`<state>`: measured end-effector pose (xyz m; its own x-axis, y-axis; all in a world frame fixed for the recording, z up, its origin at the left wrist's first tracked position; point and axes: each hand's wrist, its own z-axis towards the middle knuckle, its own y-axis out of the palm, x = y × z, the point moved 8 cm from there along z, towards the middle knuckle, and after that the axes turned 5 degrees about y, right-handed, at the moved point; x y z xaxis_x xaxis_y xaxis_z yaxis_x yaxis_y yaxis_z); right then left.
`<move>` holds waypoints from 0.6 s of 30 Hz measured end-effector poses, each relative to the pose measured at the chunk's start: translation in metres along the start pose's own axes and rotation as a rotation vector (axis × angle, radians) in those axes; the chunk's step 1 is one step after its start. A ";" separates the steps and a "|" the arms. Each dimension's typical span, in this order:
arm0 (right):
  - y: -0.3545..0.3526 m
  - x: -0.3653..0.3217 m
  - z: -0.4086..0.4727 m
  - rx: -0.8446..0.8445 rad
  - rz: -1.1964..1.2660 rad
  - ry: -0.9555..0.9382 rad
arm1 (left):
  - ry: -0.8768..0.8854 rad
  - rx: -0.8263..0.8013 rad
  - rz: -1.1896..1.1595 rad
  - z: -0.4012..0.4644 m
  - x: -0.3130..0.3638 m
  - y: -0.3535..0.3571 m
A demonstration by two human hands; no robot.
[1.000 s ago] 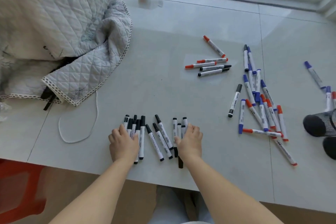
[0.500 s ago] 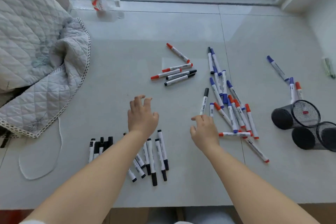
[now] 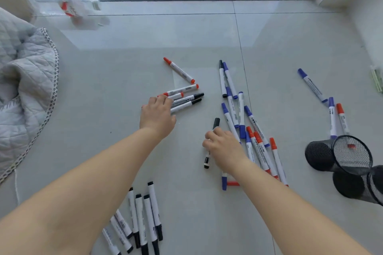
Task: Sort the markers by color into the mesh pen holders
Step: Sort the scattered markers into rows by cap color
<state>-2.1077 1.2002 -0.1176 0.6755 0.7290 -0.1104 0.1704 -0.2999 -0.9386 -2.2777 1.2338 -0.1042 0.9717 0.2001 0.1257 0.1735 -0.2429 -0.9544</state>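
Whiteboard markers with black, blue and red caps lie across a grey tiled surface. My left hand [image 3: 157, 117] reaches over the left ends of two black markers [image 3: 187, 101], which lie beside three red markers [image 3: 180, 90]; its thumb is spread apart. My right hand [image 3: 224, 147] curls round a single black marker [image 3: 216, 123] lying on the surface. A mixed blue and red pile [image 3: 240, 109] sits just right of that hand. Several black markers [image 3: 145, 213] lie grouped near me. Two black mesh pen holders [image 3: 320, 156] lie on their sides at the right.
A quilted blanket [image 3: 27, 80] covers the left side, with a white cord [image 3: 16, 190] below it. A plastic bottle [image 3: 68, 6] lies by the window sill. More blue and red markers [image 3: 332, 118] lie above the holders. A green object [image 3: 378, 78] sits at the right wall.
Both hands left the black group near me and moved forward. The left one went to the markers in the middle, the right one onto the lone black marker. The view shifted right.
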 end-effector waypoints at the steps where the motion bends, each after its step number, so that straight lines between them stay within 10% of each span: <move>1: -0.002 -0.002 0.004 0.012 -0.024 -0.044 | 0.018 -0.001 0.023 0.007 0.003 0.002; 12: -0.079 0.041 0.026 0.478 0.206 -0.078 | 0.088 -0.015 0.089 0.040 0.015 0.021; 18: -0.078 0.123 0.080 0.253 0.206 0.285 | -0.040 -0.092 -0.125 0.036 0.006 0.037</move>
<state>-2.0957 1.3625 -0.0846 0.8542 0.4599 -0.2425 -0.1462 -0.2351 -0.9609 -2.2711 1.2607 -0.1482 0.9347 0.2718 0.2290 0.3083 -0.2993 -0.9030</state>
